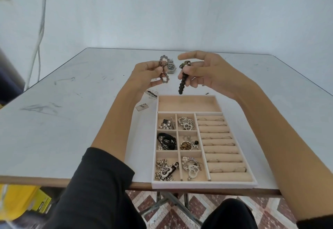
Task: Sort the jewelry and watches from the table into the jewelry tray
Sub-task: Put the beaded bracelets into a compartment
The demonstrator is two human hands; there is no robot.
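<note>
Head view, looking down; a beige velvet-lined jewelry tray [205, 184] sits at the near edge of a scuffed white table [72, 120], its small compartments holding tangled silver pieces and its rolls holding rings. Above the tray's far end, the left hand [144, 77] pinches a smoky translucent beaded bracelet [163, 70]; the right hand [207, 73] curls its fingers round a dark round-beaded bracelet [183, 80], which dangles just over the tray's far rim. Beyond the tray lies a silver wristwatch with a dark dial [170, 67].

Likely risks: the dangling strand could slip from so light a hold and land outside the wide far compartment [189, 104]; both forearms flank the tray, so a nudge might push it off the table edge; the watch could be overlooked.
</note>
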